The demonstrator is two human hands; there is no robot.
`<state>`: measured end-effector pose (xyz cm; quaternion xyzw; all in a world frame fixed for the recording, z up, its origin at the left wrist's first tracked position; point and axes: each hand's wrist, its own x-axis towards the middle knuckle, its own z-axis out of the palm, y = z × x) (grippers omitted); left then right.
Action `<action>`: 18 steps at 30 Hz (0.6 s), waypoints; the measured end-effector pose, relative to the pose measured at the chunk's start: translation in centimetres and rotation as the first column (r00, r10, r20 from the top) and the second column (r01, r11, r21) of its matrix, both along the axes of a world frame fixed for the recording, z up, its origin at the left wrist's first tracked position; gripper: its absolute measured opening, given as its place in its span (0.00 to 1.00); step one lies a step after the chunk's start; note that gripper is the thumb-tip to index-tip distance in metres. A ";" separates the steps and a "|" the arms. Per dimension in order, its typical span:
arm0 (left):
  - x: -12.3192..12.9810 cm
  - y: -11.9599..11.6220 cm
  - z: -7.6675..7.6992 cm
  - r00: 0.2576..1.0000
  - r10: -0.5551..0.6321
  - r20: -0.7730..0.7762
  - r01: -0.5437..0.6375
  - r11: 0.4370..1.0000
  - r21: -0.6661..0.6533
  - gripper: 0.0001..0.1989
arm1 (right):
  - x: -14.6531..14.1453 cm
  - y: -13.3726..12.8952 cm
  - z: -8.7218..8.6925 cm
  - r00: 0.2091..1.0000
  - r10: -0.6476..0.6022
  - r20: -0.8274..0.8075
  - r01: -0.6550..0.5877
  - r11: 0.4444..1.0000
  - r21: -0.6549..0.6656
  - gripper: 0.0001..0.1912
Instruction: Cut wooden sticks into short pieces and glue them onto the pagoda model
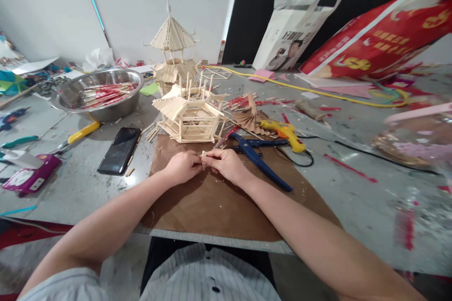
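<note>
Now, toward the brown sheet's (pixel 219 211) far edge, our right hand (pixel 226 162) pinches one small pale piece (pixel 204 154) (mostly hidden by fingers); our left hand (pixel 184 167) bunches beside it, grip unclear. Two stick pavilions (pixel 192 120) stand beyond. Near the table's (pixel 328 136) far edge, one white bag (pixel 271 40) and one red bag (pixel 353 44) carry hard-to-read Chinese characters.

The left hand (pixel 183 167) and right hand (pixel 228 164) are softly lit, and shadow is cast on the brown board (pixel 219 209) below their grip. Highlights are reflected by the steel bowl (pixel 122 106) upper left. Far upper right, the red bag (pixel 384 33) is stretched and blurred.
</note>
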<state>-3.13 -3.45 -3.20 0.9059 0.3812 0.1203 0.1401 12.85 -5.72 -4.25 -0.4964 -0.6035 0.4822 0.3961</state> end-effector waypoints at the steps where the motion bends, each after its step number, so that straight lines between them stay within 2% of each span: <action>1: 0.0 0.0 0.0 1.000 0.001 -0.005 -0.001 1.000 0.005 0.12 | 0.0 0.0 0.0 1.000 -0.001 -0.008 0.001 1.000 0.004 0.19; 18: 0.1 -0.2 -0.1 0.997 0.035 -0.066 -0.032 0.998 0.050 0.13 | 0.1 0.3 -0.2 0.999 0.024 -0.034 -0.024 1.000 0.003 0.19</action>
